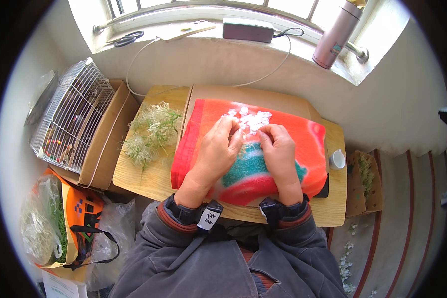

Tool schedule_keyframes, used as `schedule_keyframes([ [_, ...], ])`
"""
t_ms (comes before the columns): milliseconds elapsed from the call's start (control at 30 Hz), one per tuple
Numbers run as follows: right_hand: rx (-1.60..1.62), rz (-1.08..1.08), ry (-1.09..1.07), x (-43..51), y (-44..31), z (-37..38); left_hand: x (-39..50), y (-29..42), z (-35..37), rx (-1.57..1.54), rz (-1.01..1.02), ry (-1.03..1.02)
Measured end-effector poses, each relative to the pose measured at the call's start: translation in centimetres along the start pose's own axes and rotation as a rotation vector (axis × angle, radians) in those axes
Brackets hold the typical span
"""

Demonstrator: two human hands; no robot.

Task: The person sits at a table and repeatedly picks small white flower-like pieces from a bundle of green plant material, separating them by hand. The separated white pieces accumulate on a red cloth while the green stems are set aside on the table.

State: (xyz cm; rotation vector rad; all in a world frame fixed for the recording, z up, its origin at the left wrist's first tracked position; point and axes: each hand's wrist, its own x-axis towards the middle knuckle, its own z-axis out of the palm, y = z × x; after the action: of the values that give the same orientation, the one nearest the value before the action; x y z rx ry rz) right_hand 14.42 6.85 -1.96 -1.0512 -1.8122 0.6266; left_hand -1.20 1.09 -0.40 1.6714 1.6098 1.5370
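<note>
My left hand (218, 147) has thumb and forefinger pinched together on a thin, pale artificial grass sprig (247, 149), whose strands hang over the blanket. Close beside it, my right hand (278, 147) also has thumb and forefinger together, at the near edge of a pile of small white plastic flowers (255, 120). Whether a flower is between the right fingertips is hidden. Under both hands lies a folded red fleece blanket (305, 149) with a teal patch. Left of the blanket, a heap of green and pale artificial grass sprigs (152, 130) rests on the wooden table (134, 178).
A small white cup (337, 160) stands at the table's right edge, near a cardboard box (372, 190) of greenery on the stairs. At left are a wire cage (72, 115) and an orange bag (80, 208). The sill holds scissors (128, 38) and a pink flask (337, 35).
</note>
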Motion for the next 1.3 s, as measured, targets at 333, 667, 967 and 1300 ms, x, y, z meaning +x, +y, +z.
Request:
schedule_keyframes([
  [333, -0.231, -0.123, -0.006, 0.2, 0.4, 1.0, -0.1, -0.1, 0.2, -0.013, -0.043, 0.027],
  [667, -0.002, 0.08, -0.037, 0.5, 1.3, 0.2, 0.0, -0.2, 0.2, -0.001, -0.045, 0.047],
  [967, -0.17, -0.153, 0.019, 0.0, -0.3, -0.5, 0.0, 0.0, 0.2, 0.008, -0.068, 0.04],
  [1300, -0.315, -0.13, -0.118, 0.1, -0.3, -1.7, 0.0, 0.1, 0.1, 0.002, -0.07, 0.027],
])
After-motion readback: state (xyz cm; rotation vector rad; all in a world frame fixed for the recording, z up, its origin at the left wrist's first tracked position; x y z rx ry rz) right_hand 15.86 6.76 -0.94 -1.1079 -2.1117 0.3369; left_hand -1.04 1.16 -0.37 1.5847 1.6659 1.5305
